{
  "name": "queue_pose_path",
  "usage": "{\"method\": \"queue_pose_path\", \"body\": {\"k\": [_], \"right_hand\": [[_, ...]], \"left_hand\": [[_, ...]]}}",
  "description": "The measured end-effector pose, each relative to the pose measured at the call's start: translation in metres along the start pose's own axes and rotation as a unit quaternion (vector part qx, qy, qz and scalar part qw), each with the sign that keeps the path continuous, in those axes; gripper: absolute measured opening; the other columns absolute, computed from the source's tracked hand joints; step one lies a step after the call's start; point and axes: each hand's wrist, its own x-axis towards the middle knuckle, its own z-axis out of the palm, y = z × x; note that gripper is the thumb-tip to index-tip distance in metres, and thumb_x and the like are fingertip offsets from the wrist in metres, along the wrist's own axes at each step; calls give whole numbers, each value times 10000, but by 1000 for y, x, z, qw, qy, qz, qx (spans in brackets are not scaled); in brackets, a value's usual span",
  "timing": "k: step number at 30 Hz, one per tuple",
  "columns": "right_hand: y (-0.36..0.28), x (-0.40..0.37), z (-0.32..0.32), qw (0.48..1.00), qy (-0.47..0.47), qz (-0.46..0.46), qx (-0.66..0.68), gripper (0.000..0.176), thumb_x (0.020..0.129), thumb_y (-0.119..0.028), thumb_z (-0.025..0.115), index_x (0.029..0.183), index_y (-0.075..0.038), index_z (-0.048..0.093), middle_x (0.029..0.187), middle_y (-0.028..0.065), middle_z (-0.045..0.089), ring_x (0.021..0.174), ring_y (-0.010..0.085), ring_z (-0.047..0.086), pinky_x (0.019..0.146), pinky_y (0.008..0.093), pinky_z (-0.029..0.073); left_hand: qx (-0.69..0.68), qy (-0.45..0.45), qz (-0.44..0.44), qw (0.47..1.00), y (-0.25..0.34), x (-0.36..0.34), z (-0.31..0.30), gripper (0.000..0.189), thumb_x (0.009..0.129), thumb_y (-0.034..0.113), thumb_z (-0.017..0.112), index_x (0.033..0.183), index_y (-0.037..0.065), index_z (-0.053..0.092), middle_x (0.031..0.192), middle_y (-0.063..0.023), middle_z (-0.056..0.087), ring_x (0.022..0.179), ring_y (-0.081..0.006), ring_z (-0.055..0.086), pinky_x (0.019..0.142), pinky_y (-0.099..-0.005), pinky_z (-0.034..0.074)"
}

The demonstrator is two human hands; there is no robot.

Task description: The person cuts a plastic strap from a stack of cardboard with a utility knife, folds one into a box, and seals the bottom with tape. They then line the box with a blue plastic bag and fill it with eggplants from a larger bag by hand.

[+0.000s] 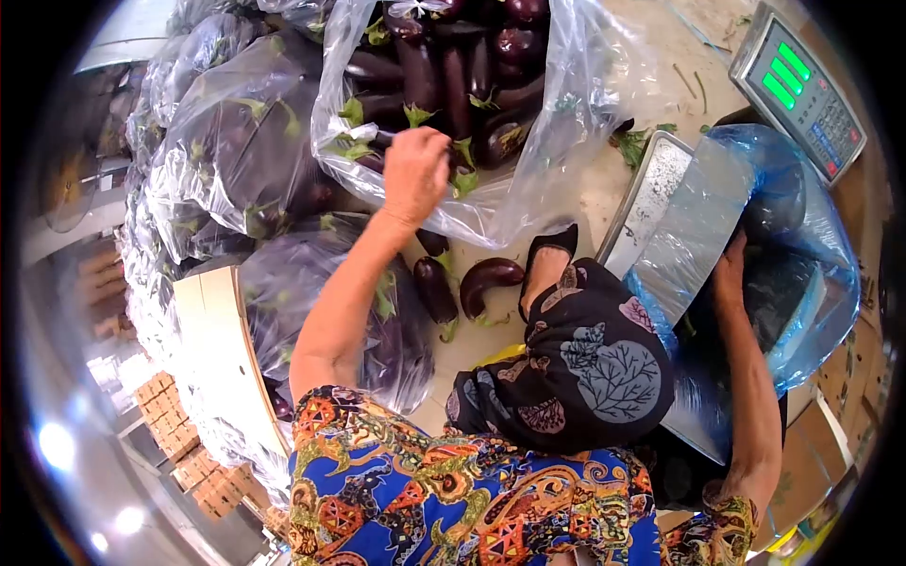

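Observation:
My left hand [415, 170] is over the near edge of a large open clear bag [491, 212] full of dark purple eggplants [422, 80] with green stems. Its fingers are curled down among the eggplants; anything they hold is hidden. At the right, my right hand [729, 271] reaches into a blue plastic bag [821, 226] that lies over the metal platform [651, 193] of a scale. The fingers of that hand are hidden by the bag's opening. Two loose eggplants, one straight [434, 290] and one curved [491, 275], lie on the floor below the clear bag.
A scale display [797, 85] with green digits stands at the upper right. Tied clear bags of eggplants [250, 141] are piled at the left, beside a cardboard sheet [226, 340]. A patterned dark cloth [566, 368] covers my legs, with a dark shoe beyond it.

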Motion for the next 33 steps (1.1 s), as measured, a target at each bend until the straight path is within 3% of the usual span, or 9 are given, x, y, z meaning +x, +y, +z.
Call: {"method": "queue_pose_path", "body": {"k": [5,10,13,16,19,22,28,31,33], "right_hand": [[12,9,-3,997,-26,-5,-75,756,949,-398,514,1476,45,203,1482,295,326,1372,417,331,1132,404,262],[-3,8,-8,993,-50,2,-103,747,947,-390,525,1474,42,219,1485,290,328,1366,417,344,1130,406,269],[8,9,-19,978,-76,4,-196,729,930,-385,559,1450,49,290,1468,294,356,1367,407,348,1131,402,269],[-54,-16,-51,968,-157,29,-192,689,897,-399,597,1382,53,410,1346,295,500,1286,395,459,1078,412,353],[-101,-21,-93,956,-166,-89,-224,424,910,-325,581,1130,36,615,1053,248,650,978,402,608,861,421,484],[-144,-28,-123,987,-160,10,-31,506,920,-394,578,1203,25,594,1000,97,660,902,160,611,771,311,501],[-196,-58,-100,945,-175,-23,276,779,904,-488,602,1432,31,359,1274,198,551,1173,243,555,1002,343,439],[-217,-71,-91,864,-152,43,479,528,916,-432,612,1232,-16,533,1129,107,637,1031,181,620,945,337,472],[-205,-72,-104,876,-123,74,460,410,917,-409,616,1097,-40,600,986,83,668,845,158,652,780,305,533]], "left_hand": [[99,41,-46,993,-69,25,8,389,792,179,679,1148,58,580,1064,-169,605,990,-380,560,875,-461,462],[68,-131,-288,946,-79,54,45,727,751,484,733,1232,35,424,1030,-256,638,991,-432,611,819,-522,488],[56,-101,-380,918,-58,69,46,764,749,520,716,1248,24,419,1086,-262,638,1045,-428,604,869,-498,487],[-241,-76,-364,897,-67,67,39,548,806,458,690,1043,-29,608,1078,-169,665,1002,-289,634,880,-403,479],[-537,-151,-420,716,-18,58,1,366,878,364,624,1085,63,616,901,-20,615,770,-111,558,660,-274,431],[-583,-182,-334,717,50,38,-33,554,843,412,644,1241,44,533,967,-29,613,801,-118,558,654,-263,419],[-617,-329,-98,709,198,79,-44,691,775,276,687,1354,-27,462,1011,-58,632,808,-110,592,724,-247,489],[-551,-328,132,756,263,98,-19,630,872,346,679,1338,-26,476,1012,-84,664,784,-144,629,722,-274,510],[-452,-436,145,764,285,116,-27,561,925,319,605,1319,-63,489,983,-77,654,863,-141,626,815,-284,502]]}}
